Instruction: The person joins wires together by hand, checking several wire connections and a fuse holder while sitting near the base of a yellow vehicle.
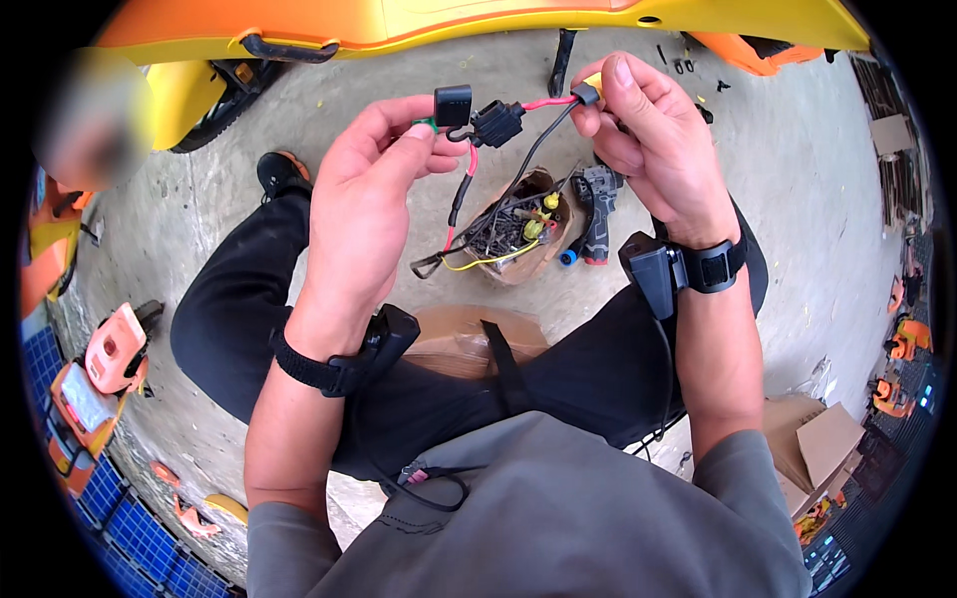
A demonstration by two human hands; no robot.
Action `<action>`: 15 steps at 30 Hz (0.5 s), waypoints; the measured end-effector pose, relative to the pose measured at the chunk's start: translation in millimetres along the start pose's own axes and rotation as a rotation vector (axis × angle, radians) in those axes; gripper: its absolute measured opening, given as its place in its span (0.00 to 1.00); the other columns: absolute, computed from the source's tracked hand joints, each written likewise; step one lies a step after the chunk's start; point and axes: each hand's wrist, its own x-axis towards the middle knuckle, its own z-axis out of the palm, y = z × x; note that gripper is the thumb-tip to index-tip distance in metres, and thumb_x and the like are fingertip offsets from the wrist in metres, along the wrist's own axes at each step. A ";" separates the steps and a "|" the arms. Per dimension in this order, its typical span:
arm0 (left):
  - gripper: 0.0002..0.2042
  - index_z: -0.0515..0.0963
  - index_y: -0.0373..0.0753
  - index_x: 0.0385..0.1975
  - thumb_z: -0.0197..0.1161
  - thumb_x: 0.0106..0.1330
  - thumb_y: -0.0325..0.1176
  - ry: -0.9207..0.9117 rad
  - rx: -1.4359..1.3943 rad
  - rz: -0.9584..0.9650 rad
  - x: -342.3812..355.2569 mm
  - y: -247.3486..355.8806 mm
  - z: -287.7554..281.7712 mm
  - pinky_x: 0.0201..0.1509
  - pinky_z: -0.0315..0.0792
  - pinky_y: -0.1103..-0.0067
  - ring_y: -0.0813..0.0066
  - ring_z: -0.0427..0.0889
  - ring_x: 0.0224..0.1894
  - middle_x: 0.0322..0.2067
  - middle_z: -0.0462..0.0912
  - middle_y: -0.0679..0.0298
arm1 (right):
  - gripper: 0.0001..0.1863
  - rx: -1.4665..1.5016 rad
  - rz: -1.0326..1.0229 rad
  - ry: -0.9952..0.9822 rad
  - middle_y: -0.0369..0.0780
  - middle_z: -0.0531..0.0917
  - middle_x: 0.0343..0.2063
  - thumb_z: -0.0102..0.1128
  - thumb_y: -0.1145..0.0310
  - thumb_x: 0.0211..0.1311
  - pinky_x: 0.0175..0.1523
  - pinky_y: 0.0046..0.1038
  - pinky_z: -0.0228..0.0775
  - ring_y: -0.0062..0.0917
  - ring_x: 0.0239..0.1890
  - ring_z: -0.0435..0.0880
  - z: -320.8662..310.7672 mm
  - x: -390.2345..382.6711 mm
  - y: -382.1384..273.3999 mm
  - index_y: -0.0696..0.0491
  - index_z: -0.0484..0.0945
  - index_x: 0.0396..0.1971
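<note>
Both hands are raised at the top middle. My left hand (369, 164) is closed, pinching a small green blade fuse (426, 125) between thumb and fingers. Beside its fingertips is a black inline fuse holder (496, 124), its cap (454, 105) hinged open. Red wire (546, 103) runs from the holder to my right hand (653, 130). That hand is closed on the wire end, where a yellow connector (594, 82) and a dark block (585, 95) show. Black and yellow wires (488, 261) hang in a loop below.
On the concrete floor between my legs stands an open box (543, 264) of screws and yellow connectors. A grey cordless driver (596, 214) lies right of it. A yellow-orange body panel (478, 25) spans the top. A cardboard box (812, 448) sits at lower right.
</note>
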 end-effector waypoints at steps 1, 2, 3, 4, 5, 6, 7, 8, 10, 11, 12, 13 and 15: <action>0.13 0.74 0.29 0.50 0.48 0.73 0.30 0.034 0.045 0.017 1.5 0.4 -0.3 0.52 0.72 0.76 0.70 0.81 0.44 0.42 0.80 0.58 | 0.16 -0.001 0.003 -0.005 0.32 0.80 0.24 0.54 0.54 0.71 0.21 0.12 0.46 0.07 0.16 0.57 -0.3 -0.5 -0.9 0.53 0.79 0.37; 0.12 0.74 0.29 0.50 0.50 0.72 0.28 0.072 0.090 0.034 2.9 0.4 -2.1 0.53 0.73 0.77 0.71 0.81 0.44 0.42 0.80 0.58 | 0.16 -0.002 0.008 -0.014 0.32 0.80 0.24 0.54 0.54 0.71 0.21 0.12 0.47 0.07 0.16 0.57 -0.3 -0.6 -1.2 0.52 0.79 0.36; 0.12 0.74 0.29 0.50 0.54 0.69 0.23 0.080 0.069 0.053 5.6 0.2 -7.9 0.53 0.74 0.78 0.72 0.81 0.45 0.43 0.80 0.59 | 0.16 -0.002 0.012 -0.023 0.32 0.80 0.23 0.54 0.53 0.71 0.21 0.12 0.47 0.07 0.16 0.57 0.0 -0.5 -1.5 0.52 0.79 0.36; 0.11 0.74 0.29 0.49 0.55 0.69 0.23 0.095 0.068 0.071 6.1 3.6 -10.2 0.52 0.75 0.78 0.73 0.81 0.44 0.42 0.79 0.59 | 0.16 -0.012 0.021 -0.024 0.32 0.80 0.23 0.54 0.54 0.70 0.21 0.12 0.47 0.07 0.16 0.57 0.6 -0.4 -1.8 0.52 0.78 0.35; 0.11 0.75 0.29 0.48 0.55 0.68 0.23 0.108 0.066 0.091 6.7 9.3 -11.3 0.51 0.76 0.78 0.73 0.82 0.43 0.42 0.78 0.59 | 0.16 -0.021 0.029 -0.023 0.32 0.80 0.23 0.55 0.54 0.70 0.21 0.12 0.47 0.07 0.16 0.57 1.4 -0.6 -2.3 0.52 0.78 0.35; 0.10 0.75 0.29 0.48 0.56 0.68 0.22 0.121 0.065 0.110 7.3 14.0 -11.9 0.50 0.77 0.78 0.73 0.82 0.42 0.41 0.78 0.60 | 0.16 -0.031 0.036 -0.023 0.31 0.80 0.23 0.55 0.54 0.70 0.21 0.12 0.47 0.07 0.16 0.57 2.2 -0.8 -2.8 0.52 0.78 0.34; 0.10 0.76 0.29 0.47 0.57 0.67 0.23 0.127 0.051 0.138 7.7 16.6 -12.5 0.49 0.77 0.79 0.73 0.82 0.42 0.39 0.79 0.61 | 0.16 -0.052 0.053 -0.035 0.31 0.80 0.23 0.55 0.54 0.70 0.21 0.12 0.47 0.07 0.16 0.57 2.7 -1.2 -3.1 0.52 0.77 0.33; 0.11 0.76 0.30 0.48 0.58 0.67 0.24 0.126 0.088 0.170 7.5 19.3 -12.9 0.49 0.76 0.79 0.74 0.82 0.42 0.39 0.80 0.61 | 0.16 -0.072 0.071 -0.051 0.30 0.80 0.23 0.55 0.54 0.70 0.21 0.12 0.47 0.06 0.16 0.58 3.5 -1.3 -2.6 0.52 0.77 0.32; 0.12 0.76 0.32 0.49 0.60 0.67 0.26 0.125 0.161 0.232 7.1 23.2 -12.2 0.50 0.75 0.79 0.74 0.82 0.43 0.40 0.82 0.61 | 0.15 -0.124 0.098 -0.073 0.29 0.80 0.23 0.56 0.54 0.70 0.21 0.13 0.48 0.06 0.17 0.58 7.8 -1.2 -1.6 0.51 0.76 0.30; 0.12 0.77 0.32 0.48 0.61 0.67 0.26 0.084 0.199 0.268 6.9 22.3 -12.3 0.50 0.74 0.81 0.75 0.82 0.43 0.40 0.82 0.62 | 0.15 -0.160 0.109 -0.079 0.29 0.80 0.23 0.56 0.55 0.70 0.21 0.13 0.48 0.06 0.17 0.58 11.2 -2.0 -1.8 0.51 0.75 0.30; 0.12 0.77 0.32 0.48 0.61 0.67 0.26 0.060 0.239 0.224 5.2 22.7 -9.5 0.50 0.73 0.81 0.76 0.81 0.43 0.40 0.82 0.62 | 0.15 -0.196 0.120 -0.086 0.29 0.80 0.23 0.56 0.55 0.70 0.21 0.13 0.48 0.05 0.17 0.58 13.9 -2.5 -1.6 0.51 0.75 0.29; 0.11 0.77 0.32 0.48 0.61 0.67 0.26 0.036 0.279 0.179 3.0 23.4 -4.9 0.50 0.73 0.81 0.76 0.81 0.43 0.39 0.82 0.62 | 0.15 -0.202 0.126 -0.110 0.29 0.80 0.23 0.56 0.55 0.70 0.21 0.13 0.49 0.05 0.17 0.59 15.9 -2.5 -0.9 0.52 0.75 0.30; 0.10 0.78 0.32 0.47 0.61 0.67 0.26 -0.033 0.388 0.133 0.5 22.0 0.1 0.49 0.72 0.83 0.79 0.80 0.41 0.38 0.82 0.65 | 0.15 -0.218 0.125 -0.111 0.29 0.80 0.23 0.56 0.55 0.70 0.21 0.13 0.49 0.05 0.17 0.59 17.6 -2.6 -0.5 0.52 0.76 0.31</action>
